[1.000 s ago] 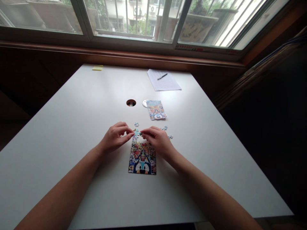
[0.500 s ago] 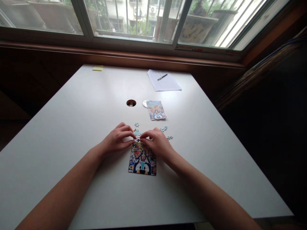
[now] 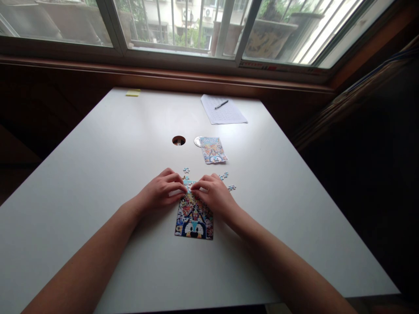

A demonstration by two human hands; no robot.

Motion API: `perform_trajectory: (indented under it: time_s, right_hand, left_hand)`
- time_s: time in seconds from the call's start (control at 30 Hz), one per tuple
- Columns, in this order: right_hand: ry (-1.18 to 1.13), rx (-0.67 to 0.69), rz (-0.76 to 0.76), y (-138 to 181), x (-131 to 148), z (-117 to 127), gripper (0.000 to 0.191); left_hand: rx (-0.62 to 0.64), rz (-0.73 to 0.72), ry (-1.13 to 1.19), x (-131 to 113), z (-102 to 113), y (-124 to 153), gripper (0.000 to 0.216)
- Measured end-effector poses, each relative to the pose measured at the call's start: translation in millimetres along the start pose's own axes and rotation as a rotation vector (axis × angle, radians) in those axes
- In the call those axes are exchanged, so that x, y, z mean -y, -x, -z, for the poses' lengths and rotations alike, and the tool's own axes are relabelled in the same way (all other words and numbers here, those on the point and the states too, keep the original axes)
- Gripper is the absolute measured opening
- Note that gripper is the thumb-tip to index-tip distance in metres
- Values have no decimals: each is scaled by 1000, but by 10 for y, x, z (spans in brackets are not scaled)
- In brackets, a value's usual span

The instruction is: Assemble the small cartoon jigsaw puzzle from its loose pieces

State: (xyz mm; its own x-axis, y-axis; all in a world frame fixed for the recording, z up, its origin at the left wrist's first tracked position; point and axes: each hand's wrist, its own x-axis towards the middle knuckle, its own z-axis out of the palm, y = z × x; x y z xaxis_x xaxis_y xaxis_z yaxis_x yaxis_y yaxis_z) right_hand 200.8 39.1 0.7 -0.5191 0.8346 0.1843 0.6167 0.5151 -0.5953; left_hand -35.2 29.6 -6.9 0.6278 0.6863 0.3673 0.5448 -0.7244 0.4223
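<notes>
A mostly joined jigsaw puzzle [image 3: 195, 218] lies flat on the white table, with a blue dog's face at its near end. At its far part, my left hand [image 3: 165, 187] comes in from the left, thumb and fingers pinched at a small pale puzzle piece [image 3: 189, 190]. Opposite it, my right hand [image 3: 212, 194] pinches at the same spot from the right, covering part of the puzzle's far right corner. Fingertips hide most of the piece. Loose puzzle pieces lie beyond the left hand [image 3: 186, 170] and beside the right hand [image 3: 232, 188].
A picture sheet [image 3: 214, 150] matching the puzzle overlaps a round silver cover [image 3: 197, 141]. Left of them is a round hole [image 3: 178, 140] in the table. Farther back are papers [image 3: 222, 112], a pen [image 3: 221, 104] and a yellow sticky note [image 3: 133, 93], below the window.
Both hands have shifted only slightly at the puzzle's far part. A dark spot between the fingertips now shows pale. The puzzle and loose pieces stay where they were.
</notes>
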Motion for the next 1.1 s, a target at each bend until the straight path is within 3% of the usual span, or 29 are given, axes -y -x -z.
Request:
perform_trajectory:
  time_s: [0.23,0.47,1.1]
  right_hand:
    - [54,-13,68,62,-59,100,10]
    - [211,112,268,111,-76,214,19]
    - [287,179,324,108,-124,204,19]
  left_hand:
    - [-17,-59,-28,-6,10,6,14]
    - [48,-74,-73,-76,73,-8,21]
    - [65,-75,-124,-37,58,16,23]
